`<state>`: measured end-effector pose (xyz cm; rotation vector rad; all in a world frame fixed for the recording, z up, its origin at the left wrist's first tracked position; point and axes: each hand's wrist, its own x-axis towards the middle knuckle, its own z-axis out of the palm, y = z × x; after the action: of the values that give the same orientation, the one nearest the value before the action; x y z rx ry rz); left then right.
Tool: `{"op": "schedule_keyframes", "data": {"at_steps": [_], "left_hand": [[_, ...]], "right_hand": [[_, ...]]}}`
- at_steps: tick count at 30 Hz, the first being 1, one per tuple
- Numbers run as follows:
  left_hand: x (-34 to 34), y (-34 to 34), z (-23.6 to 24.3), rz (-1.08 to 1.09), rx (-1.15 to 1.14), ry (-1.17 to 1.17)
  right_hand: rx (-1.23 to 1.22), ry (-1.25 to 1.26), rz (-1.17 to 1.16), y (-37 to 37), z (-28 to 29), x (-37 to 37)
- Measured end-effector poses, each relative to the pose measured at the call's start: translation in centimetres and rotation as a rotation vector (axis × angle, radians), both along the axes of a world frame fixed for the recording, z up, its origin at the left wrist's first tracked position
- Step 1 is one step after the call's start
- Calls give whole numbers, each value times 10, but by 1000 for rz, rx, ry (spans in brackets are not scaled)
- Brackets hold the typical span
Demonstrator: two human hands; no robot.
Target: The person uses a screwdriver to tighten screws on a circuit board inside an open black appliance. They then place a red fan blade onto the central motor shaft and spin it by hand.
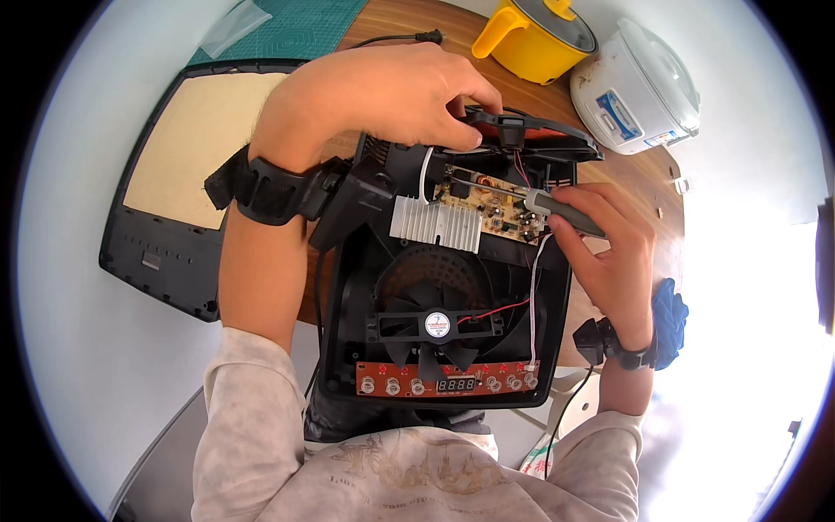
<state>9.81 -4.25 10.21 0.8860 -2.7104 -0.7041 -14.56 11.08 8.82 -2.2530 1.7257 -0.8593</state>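
In the head view, the left hand's (404,94) fingers pinch the raised black disc (550,130) at 12 o'clock; the right hand's (616,237) fingers grasp a grey screwdriver (570,214), its shaft over the circuit board (507,211), contact unclear. The lid (178,271) is already off, at 10 o'clock; board, fan (437,327) and display strip (448,384) sit within the housing (350,287). A strip of bench (668,230) borders it at 3 o'clock; its 6 o'clock rim nears the shirt (409,461).

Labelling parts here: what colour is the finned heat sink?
The heat sink is silver; head view.
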Motion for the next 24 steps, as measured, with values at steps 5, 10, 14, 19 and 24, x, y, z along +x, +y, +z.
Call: {"op": "schedule_keyframes", "data": {"at_steps": [5, 10, 14, 19, 24], "left_hand": [[0, 0, -1, -3, 11, 3], [0, 0, -2, 0, -5, -11], [0, -1, -2, -8, -3, -5], [1, 0, 0, -9, 9, -1], [1, -2, -3, -21, -13, 5]], "right_hand": [[-10, -4, 7, 0, -1, 1], [-24, 28, 15, -1, 0, 3], [-8, 30, 12, 1, 2, 6], [-24, 30, 15, 1, 2, 9], [-17, 54, 4, 0, 1, 8]]}}
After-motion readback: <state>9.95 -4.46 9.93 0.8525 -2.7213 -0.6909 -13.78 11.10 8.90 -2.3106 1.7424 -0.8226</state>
